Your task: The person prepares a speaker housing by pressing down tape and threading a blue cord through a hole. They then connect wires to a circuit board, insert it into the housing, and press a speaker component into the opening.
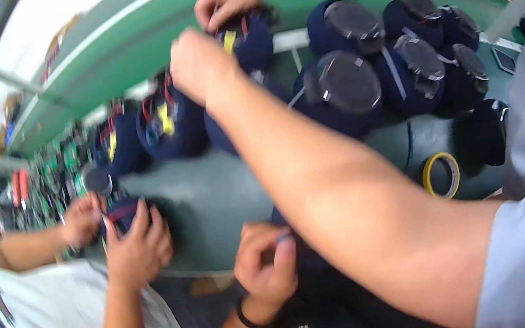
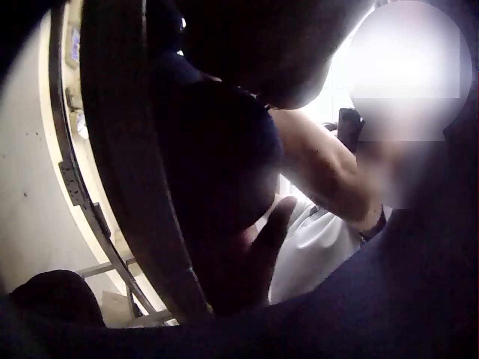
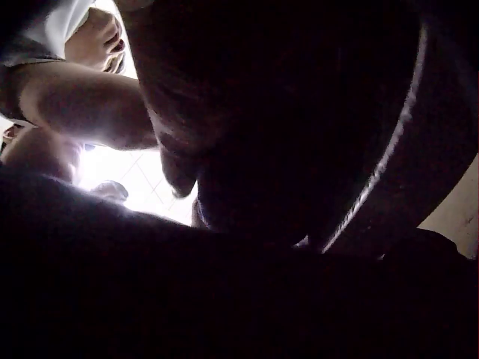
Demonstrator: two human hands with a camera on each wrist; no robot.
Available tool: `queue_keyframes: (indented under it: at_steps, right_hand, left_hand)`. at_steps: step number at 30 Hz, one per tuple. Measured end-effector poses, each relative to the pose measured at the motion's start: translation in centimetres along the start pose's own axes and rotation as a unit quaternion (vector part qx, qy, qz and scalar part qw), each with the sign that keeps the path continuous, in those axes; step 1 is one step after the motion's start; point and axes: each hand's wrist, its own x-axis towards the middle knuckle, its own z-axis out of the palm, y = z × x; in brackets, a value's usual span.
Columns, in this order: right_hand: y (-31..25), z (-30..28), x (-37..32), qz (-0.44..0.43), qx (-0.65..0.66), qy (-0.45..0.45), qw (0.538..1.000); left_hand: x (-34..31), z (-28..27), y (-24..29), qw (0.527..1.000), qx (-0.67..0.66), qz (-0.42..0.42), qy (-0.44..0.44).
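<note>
My left hand [image 1: 266, 262], a black band on its wrist, is at the bottom middle of the head view with fingers curled. Its fingertips pinch the edge of a dark navy thing [image 1: 278, 215], mostly hidden behind another person's forearm [image 1: 359, 196]. In the left wrist view a digit of my left hand [image 2: 271, 235] lies along a dark rounded shape [image 2: 224, 149]. That forearm hides my right hand in the head view. The right wrist view is very dark; a digit of my right hand [image 3: 177, 168] shows beside a dark mass, and I cannot tell its grip.
Navy dome-shaped caps [image 1: 341, 90] stand in rows behind, some with wires and yellow labels. The other person's hands [image 1: 203, 65] work at one. Left, a person in white holds another cap [image 1: 122, 213]. Yellow tape [image 1: 442, 176] lies right; green circuit boards [image 1: 56, 169] crowd far left.
</note>
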Motion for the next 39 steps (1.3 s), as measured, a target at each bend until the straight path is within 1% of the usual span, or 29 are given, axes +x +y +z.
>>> queue_keyframes:
  at_steps: [1, 2, 3, 4, 5, 6, 7, 9, 12, 13, 15, 16, 18, 19, 20, 22, 23, 24, 25, 26, 27, 28, 29, 30, 32, 34, 36, 38, 39]
  right_hand:
    - [0.6, -1.5, 0.1, -0.006, 0.031, 0.004, 1.0]
    - [0.6, -0.4, 1.5, 0.006, 0.05, 0.008, 0.999]
    - [1.1, 0.6, 2.5, -0.025, 0.026, 0.044, 0.998]
    - [1.7, -3.2, 2.2, -0.119, -0.047, -0.085, 0.988]
    - [1.1, -2.6, 3.1, 0.007, 0.103, -0.073, 0.992]
    - [0.5, -2.2, 3.6, 0.135, 0.248, -0.06, 0.957]
    - [0.5, -2.1, 3.6, 0.129, 0.244, -0.057, 0.959]
    - [0.6, -2.5, 3.7, 0.054, 0.195, -0.078, 0.976]
    - [1.1, -3.5, 3.9, -0.042, 0.102, -0.1, 0.989]
    - [1.4, -3.8, 4.0, -0.071, 0.064, -0.109, 0.989]
    - [1.9, -4.3, 4.2, -0.121, -0.029, -0.126, 0.984]
    - [2.2, -4.4, 4.2, -0.146, -0.076, -0.138, 0.977]
    - [2.6, -4.5, 4.1, -0.201, -0.153, -0.168, 0.953]
    - [2.9, -3.6, 3.8, -0.228, -0.202, -0.068, 0.95]
    - [3.0, -2.8, 4.1, -0.23, -0.208, -0.066, 0.948]
    - [2.8, -2.7, 4.3, -0.122, -0.103, 0.029, 0.987]
    - [2.2, -3.1, 3.4, -0.124, -0.102, 0.023, 0.987]
    - [3.6, -4.6, -7.1, -0.073, 0.049, 0.022, 0.996]
    - [5.5, -7.7, -16.6, -0.018, 0.195, 0.023, 0.98]
    - [7.6, -11.5, -25.4, 0.038, 0.335, 0.027, 0.941]
    - [10.1, -15.7, -35.8, 0.094, 0.466, 0.027, 0.879]
    - [8.8, -17.5, -33.8, 0.149, 0.586, 0.027, 0.796]
    - [8.5, -17.5, -35.1, 0.215, 0.507, 0.055, 0.833]
    - [8.6, -17.5, -34.9, 0.212, 0.505, 0.051, 0.835]
    - [8.8, -17.5, -34.6, 0.216, 0.532, 0.072, 0.815]
    - [8.8, -17.5, -34.9, 0.213, 0.542, 0.075, 0.81]
    - [8.9, -17.4, -35.3, 0.211, 0.552, 0.08, 0.803]
    - [9.2, -17.4, -36.0, 0.206, 0.492, 0.077, 0.842]
    - [9.5, -17.1, -36.5, 0.207, 0.493, 0.076, 0.842]
  left_hand:
    - [0.1, -0.1, 0.5, 1.0, -0.007, -0.03, -0.004]
    - [0.3, -0.2, 1.1, 0.999, -0.017, -0.049, -0.009]
    - [0.5, -0.4, 1.5, 0.994, -0.044, -0.102, -0.009]
    - [0.7, -0.5, 2.0, 0.986, -0.075, -0.15, -0.012]
    - [1.1, -0.8, 2.7, 0.978, -0.085, -0.187, -0.023]
    - [1.2, -0.9, 3.0, 0.97, -0.114, -0.211, -0.026]
    - [1.0, -1.0, 2.9, 0.969, -0.138, -0.202, -0.031]
    - [0.6, -0.9, 2.3, 0.967, -0.166, -0.187, -0.039]
    - [0.7, -0.2, 1.9, 0.956, -0.226, -0.184, -0.023]
    - [0.9, 0.0, 2.0, 0.953, -0.23, -0.197, -0.014]
    - [1.8, 0.5, 2.0, 0.946, -0.249, -0.208, -0.021]
    - [2.8, 1.1, 2.2, 0.944, -0.267, -0.19, -0.03]
    - [4.2, 1.6, 2.8, 0.941, -0.267, -0.199, -0.057]
    - [4.9, 2.2, 2.8, 0.941, -0.269, -0.195, -0.06]
    - [5.6, 2.5, 2.6, 0.941, -0.274, -0.19, -0.058]
    - [6.8, 3.3, 1.9, 0.921, -0.311, -0.213, -0.101]
    - [7.1, 3.9, 1.7, 0.915, -0.33, -0.215, -0.093]
    - [7.3, 4.2, 1.7, 0.912, -0.332, -0.225, -0.09]
    - [7.7, 4.6, 1.6, 0.906, -0.344, -0.225, -0.101]
    - [8.1, 4.9, 1.6, 0.9, -0.357, -0.222, -0.112]
    - [8.3, 5.4, 1.8, 0.896, -0.378, -0.208, -0.107]
    - [8.3, 5.7, 2.0, 0.895, -0.38, -0.211, -0.102]
    - [8.4, 6.0, 2.1, 0.895, -0.377, -0.215, -0.104]
    - [8.7, 6.2, 2.3, 0.895, -0.374, -0.218, -0.105]
    - [8.9, 6.1, 3.3, 0.897, -0.362, -0.231, -0.106]
    - [8.9, 6.4, 3.2, 0.894, -0.394, -0.191, -0.1]
    - [8.7, 6.4, 3.7, 0.883, -0.413, -0.202, -0.093]
    - [8.4, 6.4, 3.5, 0.872, -0.43, -0.215, -0.09]
    - [8.3, 6.4, 2.8, 0.872, -0.429, -0.213, -0.102]
